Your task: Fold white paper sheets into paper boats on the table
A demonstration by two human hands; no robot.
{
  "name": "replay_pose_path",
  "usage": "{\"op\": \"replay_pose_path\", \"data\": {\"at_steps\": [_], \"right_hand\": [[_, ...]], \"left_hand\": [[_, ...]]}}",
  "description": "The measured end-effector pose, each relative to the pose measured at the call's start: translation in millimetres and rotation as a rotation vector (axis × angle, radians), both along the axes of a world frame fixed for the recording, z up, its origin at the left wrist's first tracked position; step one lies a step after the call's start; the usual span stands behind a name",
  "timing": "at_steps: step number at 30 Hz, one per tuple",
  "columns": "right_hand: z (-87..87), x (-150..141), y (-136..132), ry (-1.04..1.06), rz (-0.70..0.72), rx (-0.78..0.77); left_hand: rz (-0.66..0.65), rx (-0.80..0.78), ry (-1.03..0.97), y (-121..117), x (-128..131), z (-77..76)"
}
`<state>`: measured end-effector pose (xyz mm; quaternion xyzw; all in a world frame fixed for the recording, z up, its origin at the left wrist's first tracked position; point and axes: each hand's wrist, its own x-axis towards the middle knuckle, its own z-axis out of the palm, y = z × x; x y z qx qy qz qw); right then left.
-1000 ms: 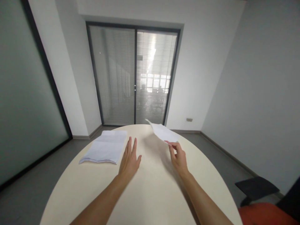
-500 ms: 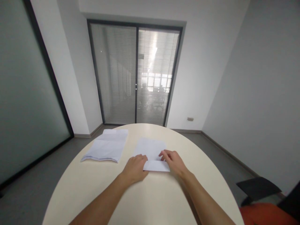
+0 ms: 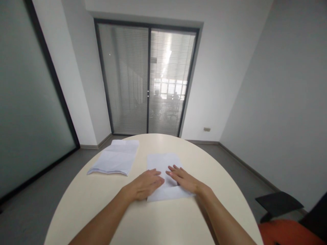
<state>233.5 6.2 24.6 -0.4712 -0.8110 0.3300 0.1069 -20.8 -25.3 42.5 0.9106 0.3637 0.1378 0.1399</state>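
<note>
Straight-fingered, pinching nothing, the left hand (image 3: 146, 185) and right hand (image 3: 186, 180) are resting over the sheet (image 3: 164, 161), which is lying in from the far edge of the table (image 3: 163, 221). Uneven pressing is risking a skid or crooked crease.

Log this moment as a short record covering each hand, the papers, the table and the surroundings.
Left hand: at the sheet's left edge, fingers extended over the paper
Right hand: over the sheet's right part, fingers spread; contact under the palm unclear
Sheet: white, on the table, creased across its near part
Paper stack: white, left of the sheet and apart from it
Table: pale, curved edge
Surroundings: glazed panels beyond the table; red-orange chair seat at lower right
</note>
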Motion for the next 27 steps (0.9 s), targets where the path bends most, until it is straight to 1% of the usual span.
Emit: {"op": "replay_pose_path", "data": {"at_steps": [2, 4, 7, 11, 14, 18, 20, 22, 25, 27], "right_hand": [[6.1, 2.1, -3.5, 0.024, -0.001, -0.041], [11.9, 5.4, -6.1, 0.033, 0.004, -0.055], [21.6, 14.0, -8.2, 0.003, 0.025, -0.091], [36.1, 25.7, -13.0, -0.133, 0.120, -0.223], [42.2, 27.0, -19.1, -0.198, 0.127, -0.240], [41.4, 23.8, -24.3, -0.197, 0.094, -0.220], [39.2, 24.7, -24.2, -0.134, 0.051, -0.197], [36.8, 27.6, -22.4, 0.003, 0.007, -0.175], [31.4, 32.8, -17.1, 0.243, -0.064, -0.111], [25.5, 34.6, -11.6, 0.339, -0.137, -0.038]], "left_hand": [[0.078, -0.150, 0.020, 7.8, -7.6, -5.0], [0.135, -0.205, 0.060, 13.8, -13.6, -9.8], [0.190, -0.197, 0.116, 19.4, -20.1, -14.1], [0.232, -0.168, 0.145, 22.0, -24.4, -14.1], [0.220, -0.124, 0.137, 22.6, -24.1, -13.7], [0.173, -0.053, 0.042, 23.8, -22.9, -13.8], [0.132, -0.053, -0.024, 23.7, -24.5, -12.6], [0.130, -0.095, -0.111, 22.4, -27.6, -10.2], [0.215, -0.213, -0.277, 19.4, -32.0, -6.8], [0.258, -0.270, -0.355, 18.4, -32.9, -6.3]]}}
